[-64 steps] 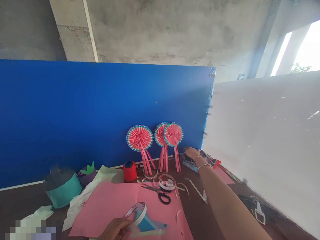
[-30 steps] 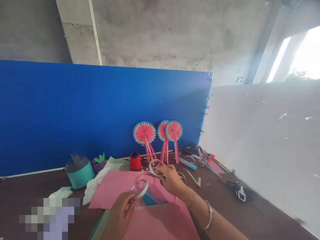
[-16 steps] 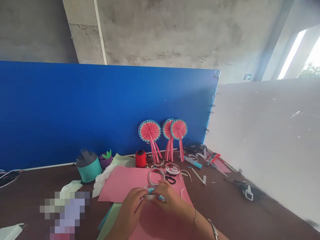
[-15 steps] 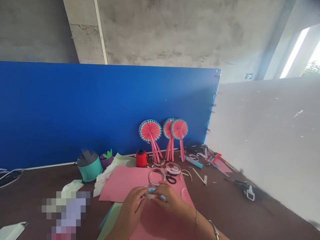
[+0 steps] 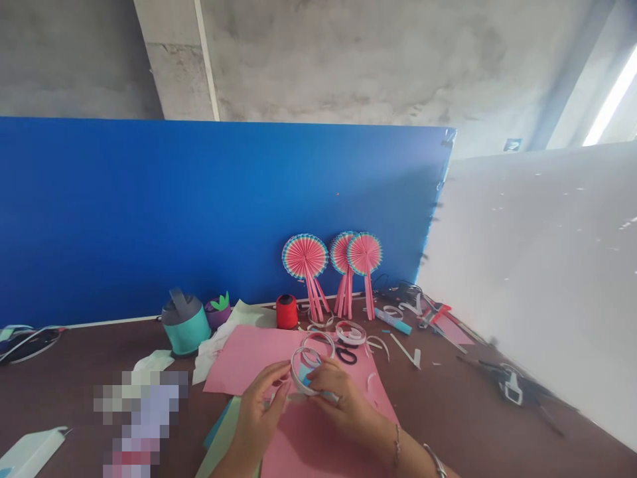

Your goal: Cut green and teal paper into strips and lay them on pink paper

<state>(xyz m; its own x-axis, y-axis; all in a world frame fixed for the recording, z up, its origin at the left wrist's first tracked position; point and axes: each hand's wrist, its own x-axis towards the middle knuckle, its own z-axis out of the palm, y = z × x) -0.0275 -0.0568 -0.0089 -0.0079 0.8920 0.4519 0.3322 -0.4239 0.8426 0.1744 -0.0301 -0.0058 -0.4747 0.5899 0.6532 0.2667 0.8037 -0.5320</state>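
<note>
**Daylight Pours In From Upper Right**

A blown-out opening (image 5: pixel 617 96) leaves the white panel (image 5: pixel 547 265) pale and hazy. The blue panel (image 5: pixel 199 212) glows mid-length, dimming toward its ends; the concrete wall (image 5: pixel 64 60) darkens at upper left. Soft shadow falls on pink paper (image 5: pixel 318 445) beneath the right hand (image 5: pixel 341 395). Fine detail smears; pixelation masks the lower left.

The front ring (image 5: pixel 294 375) is white, the large sheet (image 5: pixel 243 362) plain pink. The pleated fans (image 5: pixel 305 257) are pink at the centre, with cream and blue bands toward the rim, and their tails (image 5: pixel 369 299) are pink. The spool (image 5: pixel 286 315) is red with a black top, the tub (image 5: pixel 189 334) teal under a dark grey lid (image 5: pixel 183 307), the small pot (image 5: pixel 217 318) purple with green leaves (image 5: pixel 221 303). The back board (image 5: pixel 199 199) is blue, the surface (image 5: pixel 448 411) brown.
</note>
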